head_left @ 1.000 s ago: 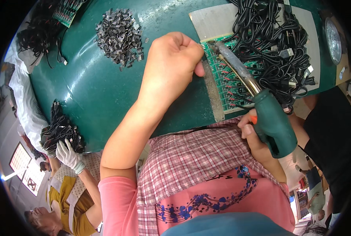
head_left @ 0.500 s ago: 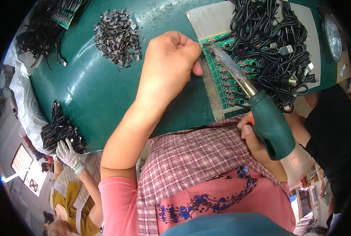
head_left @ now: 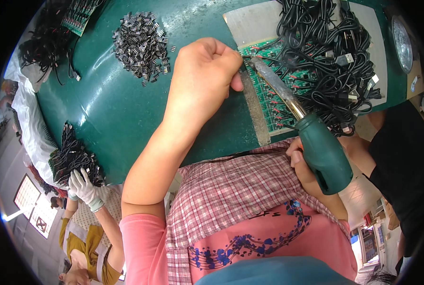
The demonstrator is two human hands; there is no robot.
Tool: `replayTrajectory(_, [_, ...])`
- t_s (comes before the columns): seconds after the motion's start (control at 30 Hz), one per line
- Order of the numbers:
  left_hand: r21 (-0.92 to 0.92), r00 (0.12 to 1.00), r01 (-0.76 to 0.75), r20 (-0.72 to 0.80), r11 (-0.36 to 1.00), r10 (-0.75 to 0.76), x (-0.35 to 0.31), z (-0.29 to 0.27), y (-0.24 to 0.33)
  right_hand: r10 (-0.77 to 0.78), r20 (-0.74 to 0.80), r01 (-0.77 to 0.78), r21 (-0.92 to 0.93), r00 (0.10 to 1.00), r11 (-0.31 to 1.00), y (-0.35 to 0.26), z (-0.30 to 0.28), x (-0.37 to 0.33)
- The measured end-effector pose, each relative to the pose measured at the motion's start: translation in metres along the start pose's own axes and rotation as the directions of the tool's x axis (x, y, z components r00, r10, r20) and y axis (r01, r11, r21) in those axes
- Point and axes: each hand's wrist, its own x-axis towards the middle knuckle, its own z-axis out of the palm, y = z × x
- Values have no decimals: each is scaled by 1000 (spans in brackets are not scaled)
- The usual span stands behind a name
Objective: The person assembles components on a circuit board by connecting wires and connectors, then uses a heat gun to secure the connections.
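My left hand [head_left: 204, 66] is closed, knuckles up, at the left edge of a green circuit board panel [head_left: 269, 102]. Whatever its fingertips pinch is hidden, though a small dark piece shows beside them. Close to those fingers is the metal tip of a soldering iron [head_left: 323, 152] with a green handle. Curled fingers of my right hand [head_left: 297, 154] show beside that handle, which covers most of the hand. Red and black wire ends run along the board, joined to a tangle of black USB cables [head_left: 326, 61] lying over its right part.
Small black-and-silver connectors [head_left: 140, 45] lie heaped on the green table [head_left: 126, 118]. A grey sheet [head_left: 254, 23] lies under the board. More cabled boards [head_left: 81, 16] are far left. A co-worker's gloved hand [head_left: 83, 187] touches a cable bundle [head_left: 71, 156]. A round metal dish [head_left: 402, 45] stands far right.
The soldering iron has shifted slightly, its tip moving a little down and its handle a little left. My left hand stays nearly still. The co-worker's gloved hands and body have moved slightly.
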Motion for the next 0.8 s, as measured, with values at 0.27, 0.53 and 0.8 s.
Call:
replayTrajectory(0.27, [-6, 1000, 3, -3, 1000, -3, 3, -4, 0, 32, 96, -60, 313, 995, 948, -27, -14, 15])
replayTrajectory(0.53, [-8, 998, -34, 56, 999, 35, -3, -9, -3, 158, -40, -107, 571, 987, 814, -30, 0, 7])
replayTrajectory(0.8, [906, 546, -333, -42, 263, 837, -5, -65, -25, 110, -26, -73, 589, 994, 805, -29, -1, 7])
